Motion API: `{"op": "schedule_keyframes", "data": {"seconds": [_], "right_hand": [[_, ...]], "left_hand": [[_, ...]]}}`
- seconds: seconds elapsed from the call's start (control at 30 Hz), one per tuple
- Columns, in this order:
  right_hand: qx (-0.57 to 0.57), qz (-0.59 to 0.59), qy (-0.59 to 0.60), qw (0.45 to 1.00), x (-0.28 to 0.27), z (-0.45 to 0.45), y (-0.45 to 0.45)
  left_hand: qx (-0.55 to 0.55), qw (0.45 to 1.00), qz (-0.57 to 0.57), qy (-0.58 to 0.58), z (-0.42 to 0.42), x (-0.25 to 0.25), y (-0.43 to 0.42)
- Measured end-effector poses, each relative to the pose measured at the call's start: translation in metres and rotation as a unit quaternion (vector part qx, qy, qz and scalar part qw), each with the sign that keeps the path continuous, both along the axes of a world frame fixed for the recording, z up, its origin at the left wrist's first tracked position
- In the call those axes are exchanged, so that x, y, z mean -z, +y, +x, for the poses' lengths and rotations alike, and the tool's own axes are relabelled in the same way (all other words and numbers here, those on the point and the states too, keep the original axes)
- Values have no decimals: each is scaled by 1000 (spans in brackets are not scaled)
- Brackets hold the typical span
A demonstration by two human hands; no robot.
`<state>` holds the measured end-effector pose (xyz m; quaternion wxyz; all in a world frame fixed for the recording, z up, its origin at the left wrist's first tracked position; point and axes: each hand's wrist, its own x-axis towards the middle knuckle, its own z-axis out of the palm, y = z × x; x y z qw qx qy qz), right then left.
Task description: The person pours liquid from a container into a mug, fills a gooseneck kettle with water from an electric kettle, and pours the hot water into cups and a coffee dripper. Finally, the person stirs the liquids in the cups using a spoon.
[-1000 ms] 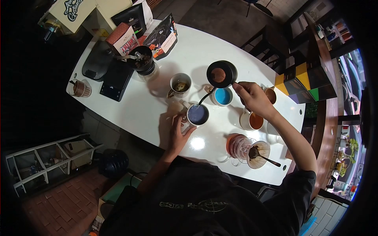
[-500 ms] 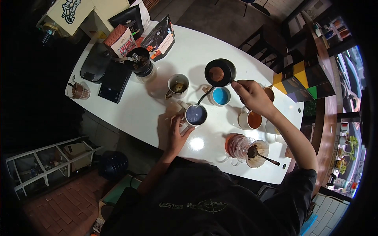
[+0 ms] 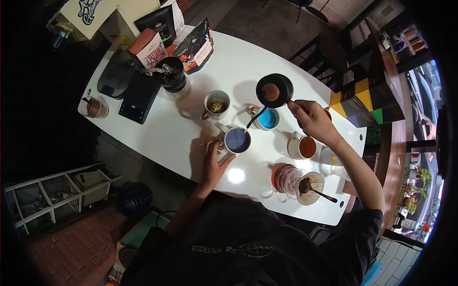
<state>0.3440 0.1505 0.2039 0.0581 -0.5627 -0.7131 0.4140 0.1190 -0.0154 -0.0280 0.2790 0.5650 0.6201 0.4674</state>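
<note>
My right hand [image 3: 312, 119] grips the handle of a black gooseneck kettle [image 3: 280, 90]. The kettle hangs over the table, and its spout tip is above the right rim of a white mug with bluish-purple liquid [image 3: 237, 140]. My left hand [image 3: 217, 159] rests at that mug's lower left side, thumb and fingers around it. Just behind the mug is a cup of bright blue liquid [image 3: 268, 118]. A cup with a yellowish thing inside [image 3: 217, 106] stands to the back left. To the right is a mug of orange-brown liquid [image 3: 307, 148].
A glass dripper with coffee grounds and a spoon [image 3: 307, 187] stands at the front right of the white table [image 3: 162, 138]. Back left are a hand grinder [image 3: 172, 76], a black scale [image 3: 138, 102], coffee bags [image 3: 194, 47] and a small glass [image 3: 97, 107]. Patterned boxes [image 3: 369, 100] stand right.
The kettle and my right hand have moved slightly right, and the spout tip has shifted from the middle of the mug's back rim toward its right side. My left hand has stayed at the mug.
</note>
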Motion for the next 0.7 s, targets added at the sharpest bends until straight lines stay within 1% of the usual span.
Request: {"op": "schedule_keyframes", "data": {"seconds": [0.17,0.4,0.47,0.53,0.6,0.7], "right_hand": [[-6,15,-1,1000,0,1,-1],[-4,7,7,1000,5,1,-2],[-5,5,9,1000,7,2,-2],[-14,32,11,999,9,3,-2],[-19,31,8,999,8,1,-1],[-23,36,4,999,6,-1,0]], "left_hand": [[-3,1000,5,7,0,4,0],[-4,1000,8,9,0,2,0],[-17,999,33,8,0,4,1],[-10,1000,18,6,0,4,0],[-4,1000,4,5,-1,4,-1],[-6,1000,29,0,0,6,1]]}}
